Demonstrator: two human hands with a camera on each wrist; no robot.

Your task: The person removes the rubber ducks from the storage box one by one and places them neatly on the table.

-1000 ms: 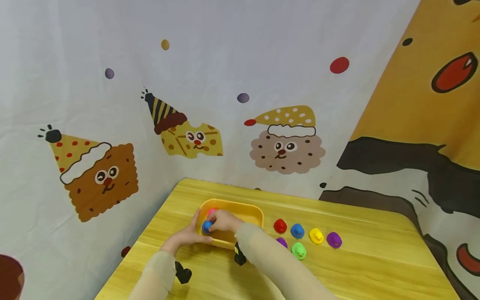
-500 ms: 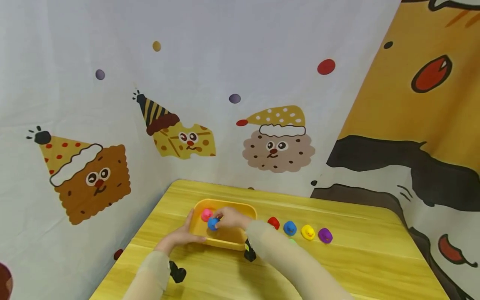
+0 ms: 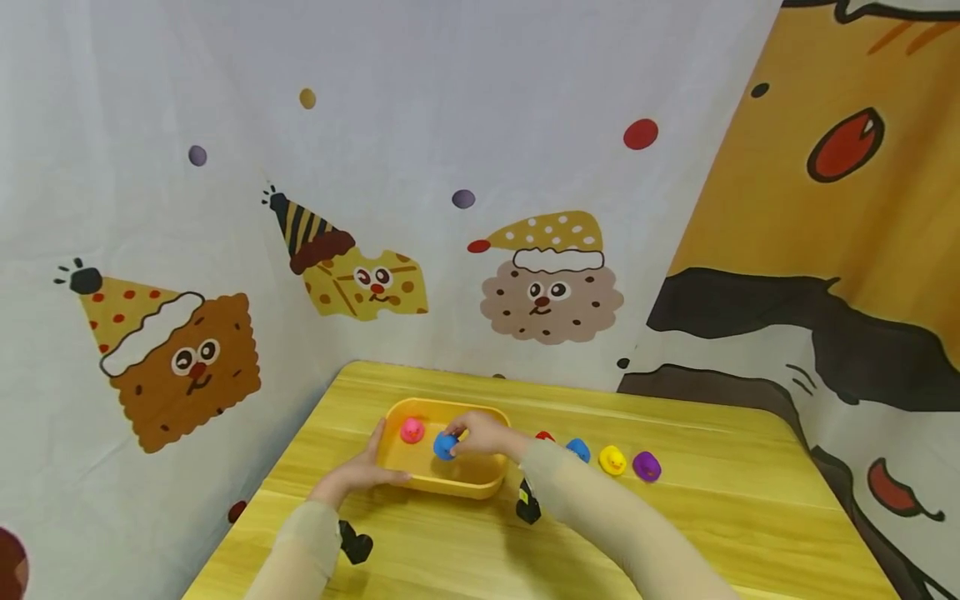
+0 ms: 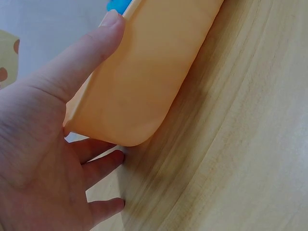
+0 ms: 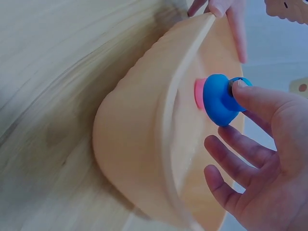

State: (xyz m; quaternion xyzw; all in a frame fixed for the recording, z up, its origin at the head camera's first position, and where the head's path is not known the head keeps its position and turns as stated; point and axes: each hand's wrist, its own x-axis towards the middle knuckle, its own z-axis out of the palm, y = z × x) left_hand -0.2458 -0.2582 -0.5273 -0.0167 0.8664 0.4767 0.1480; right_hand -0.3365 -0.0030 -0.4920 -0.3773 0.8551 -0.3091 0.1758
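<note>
My right hand (image 3: 480,435) pinches a blue rubber duck (image 3: 445,446) between thumb and index finger, over the middle of a yellow plastic basin (image 3: 471,490). The right wrist view shows that duck (image 5: 219,100) up near the rim, the other fingers spread loosely below. Inside the basin's left end sits a pink rubber duck (image 3: 412,430), mostly hidden behind the blue one in the right wrist view. My left hand (image 3: 358,472) rests on the basin's near left corner. Its thumb lies along the front rim, and its fingers extend along the left end.
To the right of the basin stand several more ducks: a red one (image 3: 545,437) partly behind the sleeve, a blue one (image 3: 578,450), a yellow one (image 3: 612,460) and a purple one (image 3: 647,467). The wooden table (image 3: 720,517) meets a cartoon-printed cloth (image 3: 420,350) at the back.
My right hand has carried the blue duck rightward, away from the pink duck. The left hand keeps its place on the basin. The head view has turned slightly right.
</note>
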